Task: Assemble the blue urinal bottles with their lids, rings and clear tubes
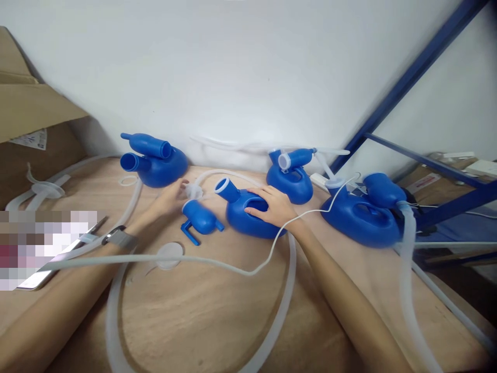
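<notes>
My right hand (272,204) is wrapped over the handle of a blue plastic urinal bottle (240,217), thumb at the handle opening. The bottle stands on the table, its white-rimmed neck open and tilted up to the left. To its left, my left hand (183,189) has its fingers closed at a translucent plastic cap (194,191); motion blur softens both. Just below that cap lies a small blue bulb-shaped funnel piece (201,218) with an angled blue arm. A round translucent disc (170,255) rests nearer me.
Other blue bottles stand at back left (163,166), back right (291,181) and right (361,220). A clear hose (286,290) loops across the table. A white cable (217,265) crosses in front. A cardboard box (39,109), phone (42,274) and blue metal frame (404,77) flank the table.
</notes>
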The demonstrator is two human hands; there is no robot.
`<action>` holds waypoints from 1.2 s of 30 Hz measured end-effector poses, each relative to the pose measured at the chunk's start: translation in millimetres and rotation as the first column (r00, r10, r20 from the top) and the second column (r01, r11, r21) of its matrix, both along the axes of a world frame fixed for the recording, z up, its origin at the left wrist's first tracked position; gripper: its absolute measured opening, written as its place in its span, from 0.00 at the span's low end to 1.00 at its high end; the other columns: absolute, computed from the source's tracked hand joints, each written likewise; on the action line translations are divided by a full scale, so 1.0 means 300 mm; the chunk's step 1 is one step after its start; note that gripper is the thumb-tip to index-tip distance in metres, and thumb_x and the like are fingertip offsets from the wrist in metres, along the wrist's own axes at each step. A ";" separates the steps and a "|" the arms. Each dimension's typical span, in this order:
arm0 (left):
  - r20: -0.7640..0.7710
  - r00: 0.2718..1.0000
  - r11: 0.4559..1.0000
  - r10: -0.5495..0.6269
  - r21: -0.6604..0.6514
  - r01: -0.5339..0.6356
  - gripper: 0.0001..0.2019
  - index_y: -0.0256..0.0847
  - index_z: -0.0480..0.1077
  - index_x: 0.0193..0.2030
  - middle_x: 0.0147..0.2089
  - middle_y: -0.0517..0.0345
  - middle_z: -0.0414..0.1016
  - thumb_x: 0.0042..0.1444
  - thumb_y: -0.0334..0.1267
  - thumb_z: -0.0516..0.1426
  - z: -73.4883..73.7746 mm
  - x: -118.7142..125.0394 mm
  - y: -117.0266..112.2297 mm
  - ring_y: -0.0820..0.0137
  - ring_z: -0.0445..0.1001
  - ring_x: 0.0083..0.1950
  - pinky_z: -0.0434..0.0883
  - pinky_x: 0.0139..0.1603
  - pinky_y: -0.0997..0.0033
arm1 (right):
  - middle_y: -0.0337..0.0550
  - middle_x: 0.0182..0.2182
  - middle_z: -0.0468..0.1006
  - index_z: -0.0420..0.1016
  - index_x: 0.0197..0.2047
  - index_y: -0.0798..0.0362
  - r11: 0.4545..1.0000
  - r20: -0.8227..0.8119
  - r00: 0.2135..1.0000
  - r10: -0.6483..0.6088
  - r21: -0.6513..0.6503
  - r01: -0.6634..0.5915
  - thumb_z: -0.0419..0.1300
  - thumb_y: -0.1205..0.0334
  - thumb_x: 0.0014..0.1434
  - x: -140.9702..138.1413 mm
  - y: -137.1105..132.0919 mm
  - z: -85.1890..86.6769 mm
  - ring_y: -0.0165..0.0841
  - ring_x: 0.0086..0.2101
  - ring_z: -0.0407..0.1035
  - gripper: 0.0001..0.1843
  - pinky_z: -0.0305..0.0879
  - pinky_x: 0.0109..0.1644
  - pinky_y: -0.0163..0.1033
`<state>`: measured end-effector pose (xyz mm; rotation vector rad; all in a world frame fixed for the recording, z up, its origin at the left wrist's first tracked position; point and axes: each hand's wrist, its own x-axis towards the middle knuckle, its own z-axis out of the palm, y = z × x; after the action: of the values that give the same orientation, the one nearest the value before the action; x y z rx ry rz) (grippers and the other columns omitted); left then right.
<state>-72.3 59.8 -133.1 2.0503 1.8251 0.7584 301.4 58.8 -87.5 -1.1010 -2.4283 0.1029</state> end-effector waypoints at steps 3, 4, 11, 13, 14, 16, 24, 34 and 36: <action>-0.038 0.999 1.000 0.023 -0.008 -0.024 0.38 0.38 0.72 0.61 0.50 0.43 0.83 0.48 0.61 0.63 0.020 -0.012 -0.007 0.51 0.81 0.45 0.73 0.47 0.59 | 0.48 0.63 0.81 0.77 0.66 0.46 1.000 -0.008 1.000 0.020 -0.003 -0.021 0.67 0.43 0.66 0.001 -0.001 -0.001 0.49 0.60 0.76 0.30 0.72 0.64 0.55; -0.056 0.998 0.999 0.031 -0.007 -0.031 0.34 0.40 0.75 0.56 0.47 0.44 0.83 0.48 0.62 0.63 0.028 -0.015 -0.012 0.50 0.81 0.44 0.72 0.45 0.60 | 0.48 0.62 0.81 0.77 0.66 0.46 1.000 -0.012 1.000 0.024 0.002 -0.024 0.67 0.43 0.66 0.001 -0.001 -0.002 0.49 0.60 0.76 0.30 0.72 0.65 0.55; -0.138 0.967 0.968 0.216 0.157 -0.194 0.31 0.44 0.75 0.47 0.48 0.38 0.82 0.52 0.70 0.63 0.108 0.019 -0.061 0.34 0.75 0.59 0.69 0.55 0.45 | 0.48 0.58 0.84 0.78 0.65 0.46 0.999 -0.029 0.999 0.016 0.044 -0.015 0.69 0.43 0.64 0.002 0.005 -0.015 0.49 0.58 0.77 0.30 0.74 0.63 0.53; -0.061 0.961 0.942 0.271 0.223 -0.251 0.32 0.44 0.74 0.50 0.50 0.40 0.82 0.53 0.70 0.64 0.140 0.048 -0.079 0.36 0.75 0.60 0.68 0.58 0.42 | 0.48 0.58 0.84 0.78 0.65 0.46 0.998 -0.043 0.999 0.017 0.053 -0.015 0.69 0.43 0.64 0.002 0.006 -0.016 0.49 0.59 0.77 0.30 0.74 0.63 0.53; 0.015 0.960 0.933 0.280 0.232 -0.275 0.31 0.44 0.74 0.50 0.51 0.42 0.83 0.53 0.69 0.65 0.155 0.067 -0.088 0.39 0.77 0.58 0.69 0.58 0.43 | 0.48 0.58 0.84 0.79 0.64 0.46 0.998 -0.049 0.999 0.020 0.054 -0.017 0.69 0.42 0.64 0.001 0.006 -0.015 0.49 0.59 0.77 0.30 0.73 0.64 0.53; 0.190 0.945 0.926 0.267 0.221 -0.306 0.30 0.44 0.74 0.50 0.51 0.45 0.83 0.51 0.65 0.68 0.177 0.114 -0.105 0.46 0.80 0.52 0.73 0.54 0.50 | 0.48 0.58 0.84 0.79 0.64 0.47 0.999 -0.049 0.998 0.024 0.044 -0.022 0.69 0.42 0.64 -0.003 0.004 -0.012 0.49 0.59 0.77 0.29 0.73 0.65 0.54; 0.344 0.936 0.914 0.074 0.351 -0.202 0.17 0.40 0.80 0.44 0.40 0.53 0.83 0.57 0.52 0.67 0.189 0.296 -0.093 0.60 0.81 0.43 0.77 0.49 0.62 | 0.48 0.59 0.83 0.78 0.65 0.46 0.998 -0.059 0.997 0.043 0.056 -0.040 0.68 0.40 0.65 -0.038 -0.013 -0.011 0.48 0.59 0.76 0.31 0.72 0.66 0.53; 0.436 0.886 0.965 -0.159 0.256 0.047 0.22 0.42 0.84 0.52 0.49 0.51 0.83 0.60 0.55 0.66 0.233 0.293 -0.146 0.55 0.79 0.53 0.74 0.61 0.54 | 0.48 0.58 0.83 0.79 0.65 0.45 0.997 -0.073 0.997 0.037 0.064 -0.032 0.69 0.40 0.64 -0.040 -0.014 -0.013 0.48 0.59 0.76 0.31 0.73 0.65 0.52; 0.377 0.895 0.952 -0.240 0.271 0.141 0.23 0.43 0.84 0.54 0.46 0.52 0.79 0.64 0.57 0.61 0.238 0.273 -0.148 0.56 0.77 0.53 0.73 0.61 0.54 | 0.48 0.59 0.83 0.79 0.65 0.47 0.998 -0.063 0.998 0.024 0.063 -0.020 0.69 0.39 0.64 -0.040 -0.017 -0.011 0.48 0.59 0.77 0.32 0.73 0.64 0.51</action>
<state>9.6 15.5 -61.6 1.9794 1.3332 1.2848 289.3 53.9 -90.8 -1.0285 -2.3710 0.0680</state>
